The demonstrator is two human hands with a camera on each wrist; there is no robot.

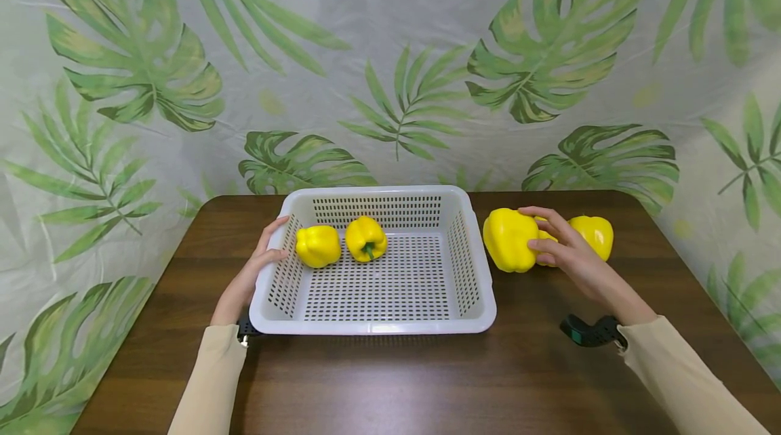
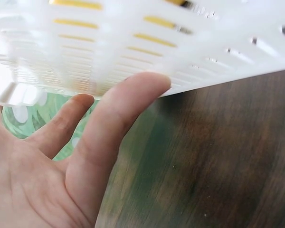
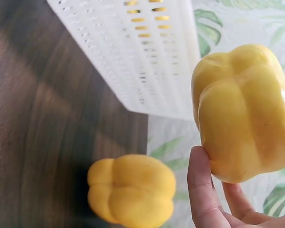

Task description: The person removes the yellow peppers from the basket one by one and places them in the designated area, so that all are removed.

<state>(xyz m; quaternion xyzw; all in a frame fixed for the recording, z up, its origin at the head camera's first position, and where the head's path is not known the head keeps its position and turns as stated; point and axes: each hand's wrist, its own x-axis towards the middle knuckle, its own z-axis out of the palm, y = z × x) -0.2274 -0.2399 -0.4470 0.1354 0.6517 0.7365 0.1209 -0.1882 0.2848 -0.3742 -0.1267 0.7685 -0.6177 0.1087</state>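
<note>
My right hand point(image 1: 570, 252) holds a yellow bell pepper point(image 1: 511, 240) by its right side, fingertips and thumb against the skin. In the right wrist view this bell pepper point(image 3: 242, 114) is up off the table, beside the basket's outer wall. Two more yellow bell peppers are near that hand: one point(image 1: 596, 235) beyond the knuckles, another point(image 1: 545, 235) partly hidden by the fingers. A white perforated plastic basket point(image 1: 372, 328) has two yellow bell peppers inside, one point(image 1: 318, 246) at the left and one point(image 1: 366, 238) stem forward. My left hand point(image 1: 255, 269) touches the basket's left side with extended thumb and fingers.
Under everything is a dark brown wooden table point(image 1: 378, 387). Behind its far edge hangs a pale cloth point(image 1: 421, 49) printed with green leaves. Dark bands with devices sit on both wrists, the right one point(image 1: 588, 331) hanging low over the tabletop.
</note>
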